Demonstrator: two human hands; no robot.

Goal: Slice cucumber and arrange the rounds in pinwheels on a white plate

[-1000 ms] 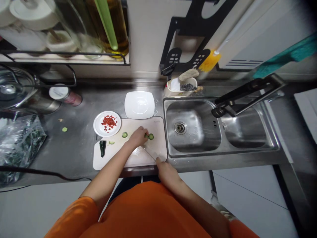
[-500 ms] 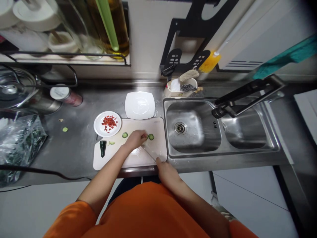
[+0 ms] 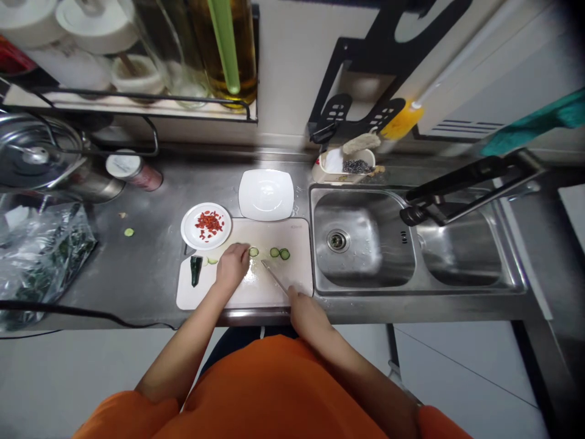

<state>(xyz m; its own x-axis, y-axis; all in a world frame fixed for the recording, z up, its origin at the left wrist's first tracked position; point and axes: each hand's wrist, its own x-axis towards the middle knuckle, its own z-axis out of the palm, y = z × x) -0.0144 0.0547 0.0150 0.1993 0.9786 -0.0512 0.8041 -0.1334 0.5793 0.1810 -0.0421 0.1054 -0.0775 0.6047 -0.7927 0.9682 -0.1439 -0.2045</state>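
My left hand (image 3: 232, 267) is over the middle of the white cutting board (image 3: 299, 265), its fingertips pinched at the edge of a cucumber slice (image 3: 253, 251). Low on the board's right side, my right hand (image 3: 309, 314) grips a knife (image 3: 275, 278), whose blade points up and left across the board. Two more cucumber slices (image 3: 280, 253) lie side by side, right of the blade tip. A dark green cucumber end piece (image 3: 196, 269) and pale trimmings (image 3: 212, 260) rest at the board's left.
Behind the board stand a plate of red berries (image 3: 185, 228) and a square white dish (image 3: 266, 195). A double sink (image 3: 361, 291) adjoins on the right, with a black faucet (image 3: 457, 183) over it. Leftward are a plastic bag of greens (image 3: 46, 262), a canister (image 3: 134, 171) and a pot (image 3: 91, 177).
My left hand has moved left from the right-hand slices to the slice at the middle. Two slices now lie together on the right. My right hand keeps the knife nearly in place.
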